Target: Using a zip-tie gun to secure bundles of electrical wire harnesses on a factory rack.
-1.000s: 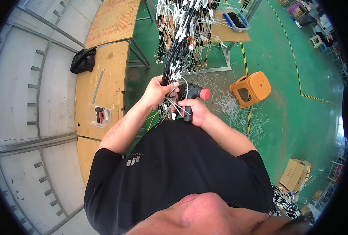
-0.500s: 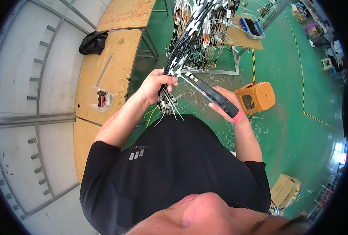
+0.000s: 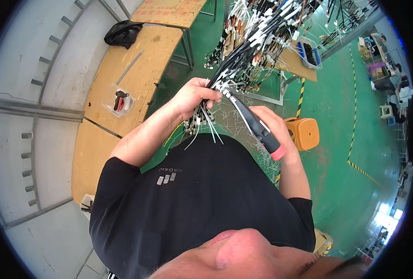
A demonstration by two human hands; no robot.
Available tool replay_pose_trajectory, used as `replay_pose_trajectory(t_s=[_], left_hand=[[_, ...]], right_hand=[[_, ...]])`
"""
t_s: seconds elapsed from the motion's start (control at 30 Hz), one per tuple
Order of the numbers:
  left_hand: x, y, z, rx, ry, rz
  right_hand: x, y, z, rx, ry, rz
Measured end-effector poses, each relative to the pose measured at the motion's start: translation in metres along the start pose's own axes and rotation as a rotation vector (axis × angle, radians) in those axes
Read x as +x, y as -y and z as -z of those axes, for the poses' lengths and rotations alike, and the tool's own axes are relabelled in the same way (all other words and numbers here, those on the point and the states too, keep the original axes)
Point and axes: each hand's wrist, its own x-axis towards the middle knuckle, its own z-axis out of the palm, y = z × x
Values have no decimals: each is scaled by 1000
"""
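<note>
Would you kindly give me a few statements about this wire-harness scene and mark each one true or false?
1. The left hand grips the bundle of black and white wires. True.
2. The right hand holds a yellow hammer. False: it holds a black tool with a red end.
3. The orange plastic stool stands on the green floor. True.
4. The wooden workbench is on the person's right. False: it is on the left.
</note>
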Motion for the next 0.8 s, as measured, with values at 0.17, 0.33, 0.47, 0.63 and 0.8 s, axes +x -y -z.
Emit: replay_pose_trajectory(t_s=[0.17, 0.33, 0.47, 0.63, 0.8], left_hand=[[1, -1, 5, -6, 45, 22], [0, -3, 7, -14, 77, 22], [-3, 1, 13, 19, 86, -86], [-6, -7, 16, -57, 143, -130], [-1, -10, 41, -153, 297, 1]], right_hand=[[4, -3, -6, -12, 29, 59], [-6, -22, -21, -237, -114, 148], [-4, -24, -16, -386, -181, 206], [-2, -25, -7, -546, -280, 223], [12, -35, -2, -30, -289, 158]])
